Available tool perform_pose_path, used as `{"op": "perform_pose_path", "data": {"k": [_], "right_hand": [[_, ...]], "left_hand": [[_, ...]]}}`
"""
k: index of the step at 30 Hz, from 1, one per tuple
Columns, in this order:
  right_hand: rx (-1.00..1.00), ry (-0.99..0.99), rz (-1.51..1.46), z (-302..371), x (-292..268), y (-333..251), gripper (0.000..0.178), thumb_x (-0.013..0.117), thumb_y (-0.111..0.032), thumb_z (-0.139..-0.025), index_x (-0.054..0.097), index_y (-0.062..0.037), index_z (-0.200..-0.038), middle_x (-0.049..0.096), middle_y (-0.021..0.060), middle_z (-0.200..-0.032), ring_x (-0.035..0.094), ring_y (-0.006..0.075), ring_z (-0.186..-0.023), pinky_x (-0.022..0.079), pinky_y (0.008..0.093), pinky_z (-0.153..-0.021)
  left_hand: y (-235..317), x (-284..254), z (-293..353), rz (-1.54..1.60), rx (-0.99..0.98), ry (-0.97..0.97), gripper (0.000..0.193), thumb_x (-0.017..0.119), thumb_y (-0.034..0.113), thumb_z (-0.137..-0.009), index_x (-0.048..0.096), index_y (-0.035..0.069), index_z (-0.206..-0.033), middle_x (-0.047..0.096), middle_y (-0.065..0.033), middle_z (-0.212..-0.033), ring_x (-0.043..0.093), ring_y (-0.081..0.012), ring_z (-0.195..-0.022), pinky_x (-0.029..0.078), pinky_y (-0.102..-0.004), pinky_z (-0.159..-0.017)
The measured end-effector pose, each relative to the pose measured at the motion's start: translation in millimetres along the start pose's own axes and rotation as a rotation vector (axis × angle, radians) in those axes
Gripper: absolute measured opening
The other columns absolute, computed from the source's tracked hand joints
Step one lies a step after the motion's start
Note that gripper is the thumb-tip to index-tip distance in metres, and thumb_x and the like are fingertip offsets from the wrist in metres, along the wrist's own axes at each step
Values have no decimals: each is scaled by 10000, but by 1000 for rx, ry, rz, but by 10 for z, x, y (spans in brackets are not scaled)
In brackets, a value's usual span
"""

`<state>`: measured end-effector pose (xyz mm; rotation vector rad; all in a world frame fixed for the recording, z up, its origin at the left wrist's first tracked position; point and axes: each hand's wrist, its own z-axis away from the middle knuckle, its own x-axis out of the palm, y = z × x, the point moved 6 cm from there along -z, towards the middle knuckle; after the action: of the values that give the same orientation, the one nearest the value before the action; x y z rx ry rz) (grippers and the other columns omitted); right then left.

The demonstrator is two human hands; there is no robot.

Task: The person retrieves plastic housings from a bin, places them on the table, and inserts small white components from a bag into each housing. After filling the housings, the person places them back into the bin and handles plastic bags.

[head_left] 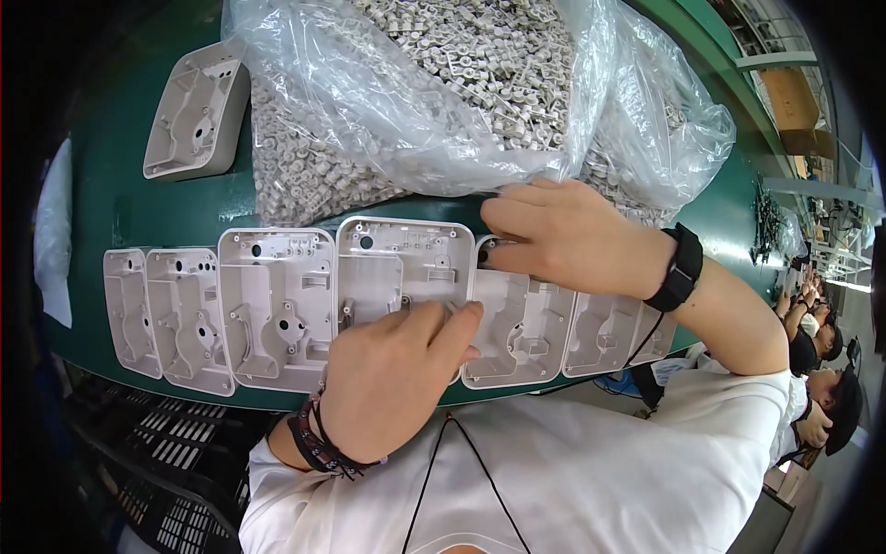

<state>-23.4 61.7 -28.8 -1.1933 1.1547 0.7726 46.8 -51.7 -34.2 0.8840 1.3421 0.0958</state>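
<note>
A row of light grey plastic housings lies along the near edge of the table, their hollow sides up, with posts and round holes inside. My left hand reaches over a middle housing, its fingers closed and pointing down into it; whatever they grip is hidden. My right hand bends over the top end of the neighbouring housing, fingers curled together, and what lies between them cannot be made out. Beyond the hands, a clear plastic bag spills many small light grey plastic parts.
One more housing stands apart at the back left of the green table. Below the left edge is a black plastic crate. Dark small pieces lie at the far right, where other people sit.
</note>
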Motion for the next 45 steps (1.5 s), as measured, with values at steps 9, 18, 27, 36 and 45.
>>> {"op": "perform_pose_path", "data": {"k": [9, 18, 27, 36, 45], "right_hand": [[34, -22, 18, 18, -20, 22, 82, 595, -161, -646, 602, -96, -694, 453, 39, -841, 505, 204, -806, 414, 301, -658], [83, -55, -38, 106, -20, 30, 136, 603, -166, -652, 645, -105, -766, 436, 46, -847, 476, 215, -812, 395, 307, -681], [93, 24, 36, 85, -55, -6, 160, 605, -158, -666, 651, -100, -808, 438, 48, -842, 479, 209, -814, 400, 307, -670], [83, -77, 231, 51, 15, -97, 149, 587, -154, -669, 641, -92, -792, 443, 38, -849, 473, 185, -829, 393, 289, -679], [122, -47, 187, 57, -6, -84, 141, 578, -150, -675, 641, -96, -788, 443, 38, -855, 471, 189, -836, 390, 289, -698]], "left_hand": [[-30, 24, 24, 10, 14, -1, 323, 654, 252, -716, 573, 97, -988, 524, -25, -693, 564, -176, -571, 428, -286, -473], [-27, 27, 22, -11, 36, 10, 298, 628, 269, -734, 537, 101, -963, 494, -23, -684, 567, -155, -583, 424, -270, -465], [-15, 15, 15, -4, -6, -11, 301, 646, 284, -724, 583, 112, -962, 565, -25, -705, 572, -197, -576, 430, -297, -491], [-14, 15, 12, -12, 40, -1, 307, 632, 271, -735, 540, 99, -972, 506, -26, -696, 570, -162, -587, 428, -273, -471], [-27, 20, 19, 2, 38, 3, 306, 628, 269, -738, 547, 97, -978, 510, -26, -700, 569, -162, -589, 428, -272, -471]]}}
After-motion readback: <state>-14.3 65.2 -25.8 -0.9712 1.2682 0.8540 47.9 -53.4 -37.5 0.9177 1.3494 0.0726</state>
